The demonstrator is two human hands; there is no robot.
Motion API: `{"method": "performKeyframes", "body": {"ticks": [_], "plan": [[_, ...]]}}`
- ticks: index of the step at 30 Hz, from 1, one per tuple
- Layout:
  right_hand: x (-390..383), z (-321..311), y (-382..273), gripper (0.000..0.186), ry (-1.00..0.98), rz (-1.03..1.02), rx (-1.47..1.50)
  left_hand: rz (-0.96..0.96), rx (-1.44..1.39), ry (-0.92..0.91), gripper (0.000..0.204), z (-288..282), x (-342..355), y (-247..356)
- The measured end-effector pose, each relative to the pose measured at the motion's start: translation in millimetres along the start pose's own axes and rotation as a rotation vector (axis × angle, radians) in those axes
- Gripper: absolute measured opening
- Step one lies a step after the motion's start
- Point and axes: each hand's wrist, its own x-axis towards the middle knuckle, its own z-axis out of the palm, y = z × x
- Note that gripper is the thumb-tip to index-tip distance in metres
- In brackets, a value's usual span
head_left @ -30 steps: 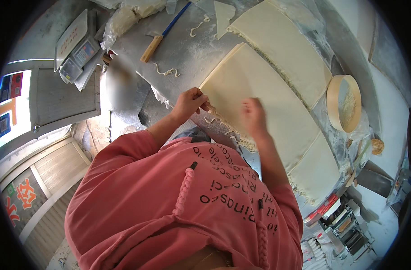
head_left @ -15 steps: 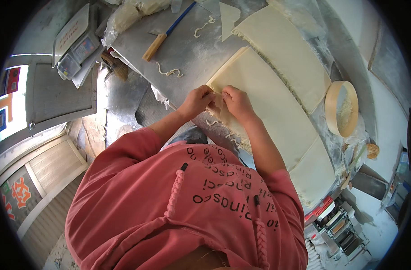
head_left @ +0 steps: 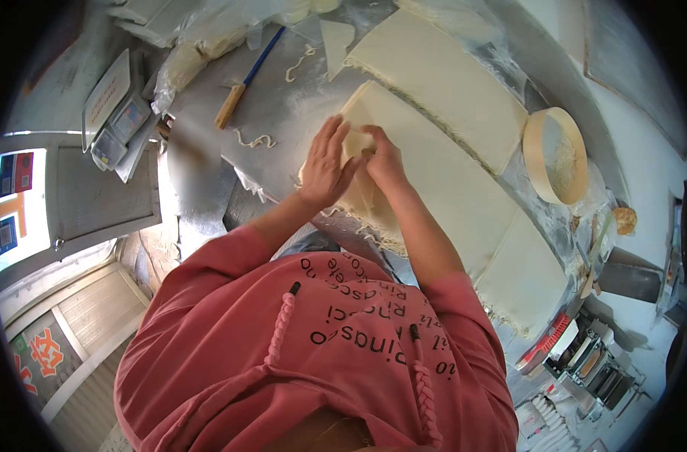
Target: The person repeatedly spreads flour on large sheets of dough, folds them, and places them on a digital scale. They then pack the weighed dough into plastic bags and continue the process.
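Note:
Two long stacks of pale, thin dough sheets lie on the floured grey table. At the left end of the near dough stack (head_left: 434,181), both my hands are on the top sheet. My left hand (head_left: 328,166) lies flat with its fingers stretched out, over the stack's left corner. Just beside it, my right hand (head_left: 384,160) has its fingers curled in a pinch on the dough sheet; its fingertips are partly hidden. Below my hands the sheet's near edge hangs loose and creased. Beyond runs the far dough stack (head_left: 441,83), with a ragged edge along the gap.
A wooden-handled tool with a long blue part (head_left: 238,94) lies at the far left, near thin dough strips (head_left: 254,141). Right of the stacks leans a round wooden-rimmed sieve (head_left: 535,154). A scale (head_left: 121,132) stands off the table's left end. Clear plastic (head_left: 189,71) is bunched behind.
My left hand has gone from pinching the sheet's edge to lying flat with fingers outstretched. My right hand stays curled at the dough. The whole view has shifted slightly.

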Motion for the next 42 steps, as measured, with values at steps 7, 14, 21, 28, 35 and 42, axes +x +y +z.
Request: {"method": "performKeyframes", "body": {"ticks": [7, 14, 21, 28, 35, 42], "plan": [[-108, -198, 92, 0.028, 0.619, -0.085, 0.305, -0.016, 0.556, -0.426, 0.066, 60, 41, -17], [-370, -395, 280, 0.028, 1.250, 0.380, 0.104, 0.011, 0.606, -0.381, 0.061, 67, 40, -18], [-466, -435, 378, 0.025, 1.240, 0.774, -0.132, 0.100, 0.705, -0.391, 0.061, 68, 38, -30], [-452, -472, 379, 0.027, 1.230, 0.612, -0.355, -0.002, 0.754, -0.384, 0.060, 78, 37, -34], [-457, -475, 380, 0.027, 1.194, 0.806, 0.229, 0.259, 0.262, -0.480, 0.071, 215, -23, 99], [-441, -486, 366, 0.028, 0.920, 1.283, -0.992, 0.703, 0.272, -0.814, 0.065, 300, -1, 255]]}}
